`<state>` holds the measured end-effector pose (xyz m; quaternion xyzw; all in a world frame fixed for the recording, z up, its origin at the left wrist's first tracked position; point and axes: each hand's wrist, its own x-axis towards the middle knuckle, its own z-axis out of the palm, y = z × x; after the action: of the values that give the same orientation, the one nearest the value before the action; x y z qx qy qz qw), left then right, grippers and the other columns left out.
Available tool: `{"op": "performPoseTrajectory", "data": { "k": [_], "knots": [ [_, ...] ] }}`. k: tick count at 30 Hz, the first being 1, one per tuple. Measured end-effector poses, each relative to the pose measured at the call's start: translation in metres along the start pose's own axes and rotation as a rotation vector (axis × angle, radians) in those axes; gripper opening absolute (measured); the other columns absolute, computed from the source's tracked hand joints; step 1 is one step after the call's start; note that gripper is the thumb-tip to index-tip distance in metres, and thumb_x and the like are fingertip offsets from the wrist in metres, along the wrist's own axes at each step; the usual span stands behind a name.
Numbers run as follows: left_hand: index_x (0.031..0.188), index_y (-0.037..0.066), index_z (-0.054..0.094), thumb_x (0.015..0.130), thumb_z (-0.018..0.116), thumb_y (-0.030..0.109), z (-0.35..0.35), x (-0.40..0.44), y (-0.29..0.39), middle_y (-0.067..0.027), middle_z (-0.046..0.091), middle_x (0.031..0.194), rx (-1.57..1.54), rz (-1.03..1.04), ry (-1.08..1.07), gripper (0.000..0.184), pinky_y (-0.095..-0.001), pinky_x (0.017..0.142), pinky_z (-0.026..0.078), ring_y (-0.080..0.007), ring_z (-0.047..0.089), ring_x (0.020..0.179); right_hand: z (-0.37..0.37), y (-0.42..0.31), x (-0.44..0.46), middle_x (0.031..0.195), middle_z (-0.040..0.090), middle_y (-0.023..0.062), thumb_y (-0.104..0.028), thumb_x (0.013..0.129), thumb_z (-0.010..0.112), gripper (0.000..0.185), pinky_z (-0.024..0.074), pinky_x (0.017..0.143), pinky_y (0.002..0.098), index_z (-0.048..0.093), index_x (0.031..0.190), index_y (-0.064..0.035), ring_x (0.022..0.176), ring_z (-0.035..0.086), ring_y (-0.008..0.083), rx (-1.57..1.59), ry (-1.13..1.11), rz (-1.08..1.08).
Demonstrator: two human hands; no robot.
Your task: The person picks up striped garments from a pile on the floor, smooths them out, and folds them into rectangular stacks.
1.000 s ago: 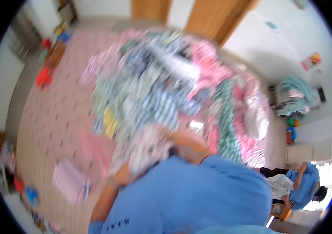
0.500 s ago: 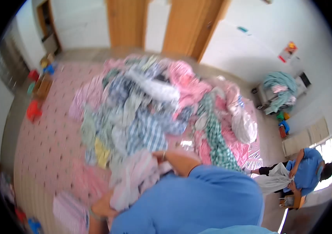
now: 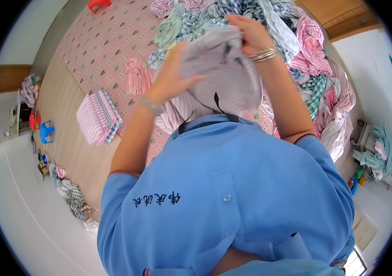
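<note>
Both hands are raised in front of my chest with a pale pink-grey striped cloth [image 3: 226,83] between them; its lower part hangs in loose folds. My right hand [image 3: 251,34], with bracelets at the wrist, grips the cloth's top edge. My left hand [image 3: 174,76] is at the cloth's left edge, its thumb across the front and its fingers upright; it is slightly blurred. To the left, a folded stack of pink-striped and checked cloth [image 3: 98,116] lies on the floor. Beyond my hands is a heap of crumpled fabrics [image 3: 196,20].
A pink patterned sheet [image 3: 113,50] covers much of the floor. At left stand a red stool [image 3: 35,120] and a blue stool [image 3: 46,132], with a pile of clothes [image 3: 71,193] by the wall. Green fabric [image 3: 382,149] is draped over something at right.
My view has tipped down and turned. My hands have gone from low around a bunched cloth to raised, with the cloth lifted and spread more. The co-worker at right is no longer clearly in view.
</note>
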<state>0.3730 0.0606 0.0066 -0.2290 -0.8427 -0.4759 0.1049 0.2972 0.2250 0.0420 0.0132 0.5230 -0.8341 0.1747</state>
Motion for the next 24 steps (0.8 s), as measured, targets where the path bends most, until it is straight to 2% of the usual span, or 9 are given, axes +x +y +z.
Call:
{"op": "performPoseTrajectory", "data": {
  "k": [5, 7, 9, 11, 12, 15, 17, 20, 24],
  "knots": [
    [0.105, 0.001, 0.048, 0.076, 0.057, 0.016, 0.019, 0.002, -0.034, -0.0029, 0.055, 0.094, -0.516, -0.306, 0.202, 0.034, -0.0213, 0.073, 0.04, -0.0111, 0.051, 0.083, 0.019, 0.013, -0.006, 0.088, 0.057, 0.0052, -0.016, 0.079, 0.055, 0.031, 0.045, 0.068, 0.025, 0.049, 0.106, -0.0004, 0.077, 0.055, 0.0134, 0.107, -0.324, 0.078],
    [0.105, 0.001, 0.05, 0.082, 0.051, 0.016, 0.01, -0.003, -0.041, -0.0018, 0.054, 0.096, -0.686, -0.431, 0.204, 0.028, -0.021, 0.073, 0.039, -0.0107, 0.05, 0.084, 0.008, 0.013, -0.007, 0.103, 0.053, 0.0077, -0.02, 0.078, 0.056, 0.044, 0.0432, 0.077, 0.0278, 0.042, 0.117, -0.0032, 0.088, 0.053, 0.0157, -0.433, -0.193, -0.418],
    [0.107, 0.003, 0.05, 0.084, 0.048, 0.019, 0.006, -0.004, -0.038, -0.0014, 0.054, 0.097, -0.824, -0.468, 0.223, 0.028, -0.0211, 0.073, 0.04, -0.0098, 0.05, 0.085, -0.007, 0.033, -0.008, 0.115, 0.046, 0.0086, -0.023, 0.078, 0.057, 0.053, 0.0406, 0.081, 0.0276, 0.035, 0.123, -0.0066, 0.094, 0.05, 0.0142, -0.677, -0.234, -0.406],
    [0.106, 0.003, 0.05, 0.084, 0.048, 0.018, -0.004, 0.007, -0.028, -0.0022, 0.053, 0.098, -1.203, -0.551, 0.234, 0.028, -0.0205, 0.075, 0.039, -0.01, 0.05, 0.086, -0.014, 0.053, -0.013, 0.097, 0.056, 0.0077, -0.027, 0.072, 0.064, 0.049, 0.0421, 0.073, 0.0248, 0.047, 0.112, -0.0034, 0.091, 0.049, 0.0134, -0.759, -0.517, -0.235],
    [0.106, 0.003, 0.05, 0.084, 0.048, 0.018, -0.013, 0.013, -0.023, -0.0022, 0.053, 0.098, -1.203, -0.553, 0.235, 0.028, -0.0205, 0.075, 0.039, -0.01, 0.05, 0.086, -0.019, 0.054, -0.011, 0.076, 0.057, 0.0032, -0.025, 0.074, 0.06, 0.034, 0.0411, 0.061, 0.021, 0.055, 0.1, -0.0043, 0.072, 0.051, 0.0082, -0.93, -0.448, -0.055],
    [0.106, 0.001, 0.047, 0.08, 0.053, 0.014, -0.028, 0.027, -0.03, -0.0027, 0.052, 0.098, -1.023, -0.518, 0.189, 0.03, -0.023, 0.075, 0.04, -0.0111, 0.05, 0.085, -0.016, 0.058, -0.001, 0.072, 0.055, -0.0037, -0.02, 0.079, 0.055, 0.025, 0.037, 0.06, 0.0184, 0.058, 0.095, -0.0012, 0.067, 0.046, 0.0038, -0.68, -0.082, 0.035],
    [0.105, 0.0, 0.042, 0.07, 0.061, 0.01, -0.025, 0.036, -0.047, -0.0047, 0.05, 0.095, -0.47, -0.169, 0.454, 0.041, -0.0274, 0.075, 0.041, -0.0147, 0.051, 0.083, -0.008, 0.053, 0.007, 0.07, 0.052, -0.0052, -0.017, 0.081, 0.052, 0.021, 0.0358, 0.056, 0.0185, 0.057, 0.094, -0.0009, 0.064, 0.043, 0.0031, -0.589, -0.092, -0.078],
    [0.103, 0.0, 0.039, 0.061, 0.065, 0.009, -0.011, 0.024, -0.049, -0.0092, 0.049, 0.093, -0.087, -0.118, 0.492, 0.05, -0.0312, 0.073, 0.043, -0.0204, 0.052, 0.083, 0.012, 0.044, 0.013, 0.073, 0.055, -0.0025, -0.009, 0.078, 0.051, 0.016, 0.0371, 0.058, 0.0194, 0.056, 0.092, -0.0012, 0.066, 0.046, 0.0052, -0.839, -0.167, -0.4],
    [0.099, 0.002, 0.041, 0.063, 0.06, 0.01, -0.002, -0.023, -0.108, -0.016, 0.049, 0.094, 0.02, -0.43, 0.482, 0.042, -0.0331, 0.072, 0.042, -0.0295, 0.051, 0.084, 0.013, 0.021, 0.009, 0.08, 0.059, 0.005, -0.006, 0.076, 0.046, 0.02, 0.0408, 0.065, 0.0214, 0.056, 0.093, -0.0005, 0.073, 0.052, 0.0094, -0.704, -0.164, -0.442]
  ]
}}
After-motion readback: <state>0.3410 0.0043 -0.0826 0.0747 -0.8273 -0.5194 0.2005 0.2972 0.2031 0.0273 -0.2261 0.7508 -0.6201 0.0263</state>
